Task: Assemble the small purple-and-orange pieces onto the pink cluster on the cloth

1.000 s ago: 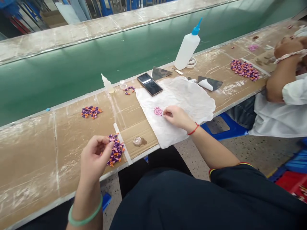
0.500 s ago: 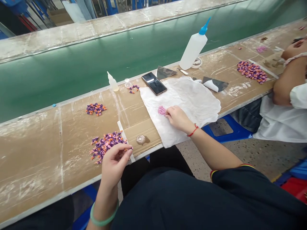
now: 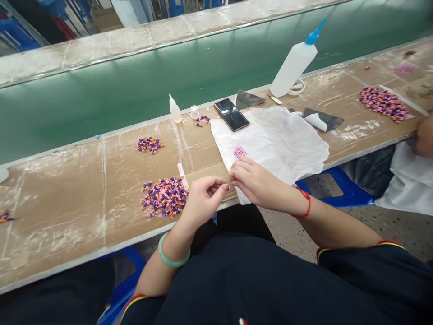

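The person's left hand [image 3: 204, 198], with a pale green bangle [image 3: 174, 253] on its wrist, is curled closed at the front edge of the cardboard-topped workbench [image 3: 57, 216], thumb and forefinger pinched together. The right hand [image 3: 257, 183], with a red string bracelet [image 3: 303, 204], reaches in from the other side, and its fingertips [image 3: 233, 177] nearly meet the left's. Whatever they may be gripping is too small to tell from here.

Just beside the left hand lies a loose heap of purple-and-orange pieces [image 3: 164, 197], with a smaller heap [image 3: 150, 145] farther along the bench. Under the right hand spreads a crumpled white tissue sheet [image 3: 287, 153], holding a small patch of pink beads [image 3: 240, 152] just above the fingers. A smartphone [image 3: 232, 114] lies at the sheet's far corner, near a small dropper bottle [image 3: 175, 109] and a large squeeze bottle with a blue nozzle [image 3: 293, 61]. Off to the right, a co-worker's hand [image 3: 424, 141] rests at the bench edge, beyond another purple-and-pink heap [image 3: 384, 104].
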Available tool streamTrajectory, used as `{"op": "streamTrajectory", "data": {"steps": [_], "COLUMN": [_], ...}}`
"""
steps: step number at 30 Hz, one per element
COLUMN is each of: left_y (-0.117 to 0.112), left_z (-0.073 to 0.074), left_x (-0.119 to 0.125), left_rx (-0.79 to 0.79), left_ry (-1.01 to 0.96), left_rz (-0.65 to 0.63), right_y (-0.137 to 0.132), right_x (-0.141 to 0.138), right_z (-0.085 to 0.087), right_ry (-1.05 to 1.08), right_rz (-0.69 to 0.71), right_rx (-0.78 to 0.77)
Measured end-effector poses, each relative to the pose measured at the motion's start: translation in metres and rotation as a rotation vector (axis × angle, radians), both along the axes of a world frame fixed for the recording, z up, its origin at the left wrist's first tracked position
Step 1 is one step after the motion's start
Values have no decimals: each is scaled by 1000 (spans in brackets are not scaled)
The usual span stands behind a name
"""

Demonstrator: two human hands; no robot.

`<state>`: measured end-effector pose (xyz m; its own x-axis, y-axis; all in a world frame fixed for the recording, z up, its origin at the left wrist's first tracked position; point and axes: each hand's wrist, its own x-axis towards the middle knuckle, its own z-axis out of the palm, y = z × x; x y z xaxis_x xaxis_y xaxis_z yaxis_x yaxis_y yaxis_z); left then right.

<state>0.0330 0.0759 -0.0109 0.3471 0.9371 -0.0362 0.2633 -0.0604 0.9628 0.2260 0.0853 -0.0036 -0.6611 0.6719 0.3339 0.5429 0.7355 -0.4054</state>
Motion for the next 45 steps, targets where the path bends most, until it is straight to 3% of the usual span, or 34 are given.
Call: {"op": "streamTrajectory", "data": {"steps": [8, 16, 19, 26, 29, 32, 36, 39, 42, 45], "left_y": [1, -3, -5, 2, 0, -3, -8, -11, -13, -12], "left_z": [3, -8, -8, -4, -7, -12, -12, -3, 8, 15], "left_x": [-2, -3, -6, -19, -19, -20, -23, -25, -26, -26], "left_rx": [103, 99, 16, -355, -474, -395, -24, 216, 272, 215], "left_ry": [51, -37, -91, -126, -235, -271, -120, 7, 64, 12], "left_rz": [20, 154, 161, -23, -5, 60, 165, 232, 190, 155], "right_y": [-6, -4, -2, 3, 6, 8, 6, 1, -3, -3], "right_x": [-15, -25, -25, -24, -23, -26, -34, -38, -39, -39], "right_z": [6, 5, 2, 9, 12, 9, 5, 8, 13, 16], "right_ry": [-169, -84, -124, -198, -167, -21, 182, 255, 336, 397], "right_rz": [-28, -99, -51, 133, 213, 202, 6, -51, -41, -26], "right_rx": [86, 205, 303, 560, 600, 454, 37, -164, -266, -393]}}
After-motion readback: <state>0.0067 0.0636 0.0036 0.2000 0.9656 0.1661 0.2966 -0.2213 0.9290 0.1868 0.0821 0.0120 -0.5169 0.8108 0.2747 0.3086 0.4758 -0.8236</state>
